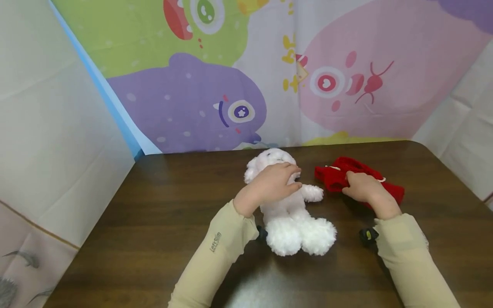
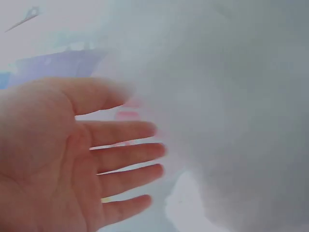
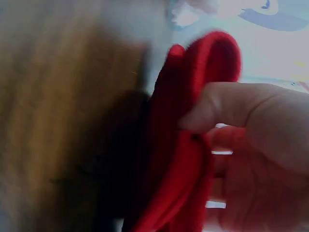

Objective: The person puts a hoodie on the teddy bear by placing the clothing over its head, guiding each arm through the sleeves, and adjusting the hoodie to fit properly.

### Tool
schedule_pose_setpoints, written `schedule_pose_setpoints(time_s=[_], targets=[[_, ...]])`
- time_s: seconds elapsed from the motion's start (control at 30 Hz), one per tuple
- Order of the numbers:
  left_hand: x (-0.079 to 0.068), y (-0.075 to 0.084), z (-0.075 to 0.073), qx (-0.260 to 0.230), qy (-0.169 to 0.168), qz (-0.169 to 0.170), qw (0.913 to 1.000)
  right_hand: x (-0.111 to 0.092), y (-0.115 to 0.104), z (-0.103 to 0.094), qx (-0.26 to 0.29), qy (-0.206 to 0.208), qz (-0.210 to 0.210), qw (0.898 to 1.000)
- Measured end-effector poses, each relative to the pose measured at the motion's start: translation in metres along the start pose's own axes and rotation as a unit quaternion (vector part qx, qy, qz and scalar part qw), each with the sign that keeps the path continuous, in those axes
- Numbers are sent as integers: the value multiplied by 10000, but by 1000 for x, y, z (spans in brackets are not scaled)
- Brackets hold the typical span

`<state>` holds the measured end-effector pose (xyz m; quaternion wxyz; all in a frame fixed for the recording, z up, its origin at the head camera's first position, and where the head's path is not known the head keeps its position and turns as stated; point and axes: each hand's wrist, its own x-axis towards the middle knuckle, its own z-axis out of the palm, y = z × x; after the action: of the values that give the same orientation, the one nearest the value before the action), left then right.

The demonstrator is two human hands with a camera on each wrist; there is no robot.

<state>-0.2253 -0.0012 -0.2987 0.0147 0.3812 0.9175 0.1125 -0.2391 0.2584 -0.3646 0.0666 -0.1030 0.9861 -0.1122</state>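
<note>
On the table lies a white fluffy stuffed animal [image 1: 286,209], face up, its head toward the far edge and its feet toward me. My left hand [image 1: 272,183] is over its chest and the lower part of its head, covering part of both. The left wrist view shows that palm with its fingers straight and spread. To the right is a small red cloth garment [image 1: 330,179] with white cord-like bits. My right hand [image 1: 363,187] holds it; in the right wrist view the thumb [image 3: 207,113] presses on the red fabric [image 3: 186,164] and the fingers lie behind it.
The dark wooden table [image 1: 154,222] ends at a back wall cloth [image 1: 277,85] printed with cartoon monsters. Pale cloth hangs along the left and right sides. Black wrist devices [image 1: 368,235] sit by both cuffs, close over the table.
</note>
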Motion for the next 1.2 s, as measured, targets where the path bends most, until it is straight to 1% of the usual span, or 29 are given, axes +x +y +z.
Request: schedule_pose_setpoints(time_s=[0.1,0.17,0.23,0.3,0.43,0.53,0.63,0.77,0.83,0.97,1.1,1.17,1.2], targets=[[0,-4,-10,-128,-314,-123,9993,-3,-5,-6,22,619,97,9980],[2,-7,-16,-221,-377,-209,9988,-4,-11,-10,81,1014,105,9948],[5,-9,-19,-312,-332,-248,9987,-6,-18,-13,199,1375,94,9903],[11,-10,-20,-418,-258,-228,9985,-6,-26,-16,308,1714,-7,9847],[22,-8,-16,-614,-127,-256,9977,-8,-41,-20,379,2238,-331,9733],[29,-5,-10,-649,61,-266,9975,-9,-52,-22,380,2512,-657,9650],[34,-5,-6,-660,332,-300,9968,-10,-60,-22,409,2736,-964,9561],[38,-6,-5,-705,578,-529,9944,-11,-70,-24,441,2940,-1355,9451],[38,-8,-5,-634,686,-609,9938,-12,-74,-24,440,3062,-1544,9383],[37,-9,-4,-457,678,-780,9936,-14,-81,-24,454,3354,-1859,9224],[37,-10,-3,-403,479,-991,9931,-17,-86,-26,511,3594,-2106,9077],[36,-11,-3,-409,496,-1074,9921,-19,-88,-27,576,3644,-2180,9035],[36,-11,-4,-423,563,-1106,9914,-19,-89,-27,607,3656,-2180,9028]])
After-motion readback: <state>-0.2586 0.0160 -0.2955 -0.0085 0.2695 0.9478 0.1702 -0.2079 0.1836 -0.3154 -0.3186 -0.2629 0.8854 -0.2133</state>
